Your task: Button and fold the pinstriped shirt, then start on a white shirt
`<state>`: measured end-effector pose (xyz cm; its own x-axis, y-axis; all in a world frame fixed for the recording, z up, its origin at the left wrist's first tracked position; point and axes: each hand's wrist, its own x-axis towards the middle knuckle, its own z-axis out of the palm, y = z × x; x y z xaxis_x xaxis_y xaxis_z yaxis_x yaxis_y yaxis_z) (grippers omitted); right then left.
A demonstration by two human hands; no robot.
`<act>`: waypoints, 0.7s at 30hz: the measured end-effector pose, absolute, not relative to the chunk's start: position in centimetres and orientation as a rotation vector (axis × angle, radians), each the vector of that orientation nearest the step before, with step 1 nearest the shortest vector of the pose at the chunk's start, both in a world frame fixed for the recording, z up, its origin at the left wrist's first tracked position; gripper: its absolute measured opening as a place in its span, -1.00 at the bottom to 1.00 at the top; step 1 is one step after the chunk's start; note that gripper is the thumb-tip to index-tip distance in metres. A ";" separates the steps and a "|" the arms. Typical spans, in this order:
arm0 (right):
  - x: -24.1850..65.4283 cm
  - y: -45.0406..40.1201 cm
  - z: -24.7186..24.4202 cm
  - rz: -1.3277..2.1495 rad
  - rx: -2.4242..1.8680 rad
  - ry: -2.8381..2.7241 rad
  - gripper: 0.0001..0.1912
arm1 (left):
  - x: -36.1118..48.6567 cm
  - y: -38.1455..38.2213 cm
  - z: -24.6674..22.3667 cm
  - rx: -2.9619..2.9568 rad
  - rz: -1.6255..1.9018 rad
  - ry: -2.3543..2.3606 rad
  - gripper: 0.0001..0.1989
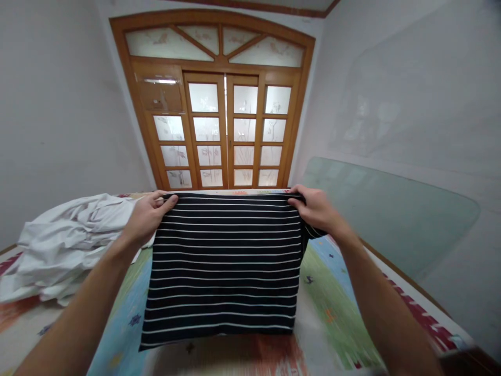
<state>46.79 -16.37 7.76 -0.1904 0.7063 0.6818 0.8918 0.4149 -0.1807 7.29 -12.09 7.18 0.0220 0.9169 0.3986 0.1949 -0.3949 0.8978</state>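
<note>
A black shirt with thin white stripes (225, 266) hangs stretched flat between my two hands, over a patterned bed cover. My left hand (147, 213) pinches its upper left corner between thumb and fingers. At the upper right corner, my right hand (313, 207) grips the cloth the same way. A bit of dark striped fabric, which looks like a sleeve, pokes out below my right wrist. The shirt's lower edge slants slightly, dropping further on the left. Its far side is hidden from me.
The colourful patterned bed cover (332, 308) spreads beneath the shirt. A crumpled heap of white cloth (74, 240) lies on the left. Along the right wall leans a pale green panel (391, 209). Wooden doors with glass panes (223, 130) stand beyond the bed.
</note>
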 end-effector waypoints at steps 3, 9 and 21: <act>46.7 -11.6 4.4 -0.078 -1.512 -2.172 -0.90 | 7.8 -8.4 3.5 1.684 1.133 1.330 -0.50; 46.0 -8.2 -4.1 0.184 -1.808 -2.263 -0.84 | 7.7 -5.4 -4.6 1.995 0.841 1.847 -0.77; 49.5 -9.1 -6.6 0.377 -1.907 -2.015 -0.66 | 14.5 -16.1 -6.1 2.722 0.617 0.924 -0.66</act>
